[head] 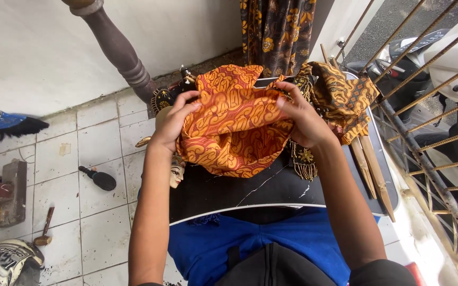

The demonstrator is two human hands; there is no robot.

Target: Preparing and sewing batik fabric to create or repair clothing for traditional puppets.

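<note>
Orange patterned batik cloth [231,124], bunched, gripped at left edge by left hand [173,123], right edge by right hand [304,121]; puppet beneath mostly hidden.

Both hands grip a bunched orange patterned cloth [231,124] over a black board [250,188] that lies across the person's lap: the left hand [173,122] pinches its left edge, the right hand [300,119] clutches its right side. A pale puppet face [176,173] peeks out below the left wrist. A brown patterned cloth [343,98] and wooden sticks [369,167] lie to the right. On the tiled floor [102,222] to the left rest a black brush [97,178] and a small hammer [44,226]
</note>
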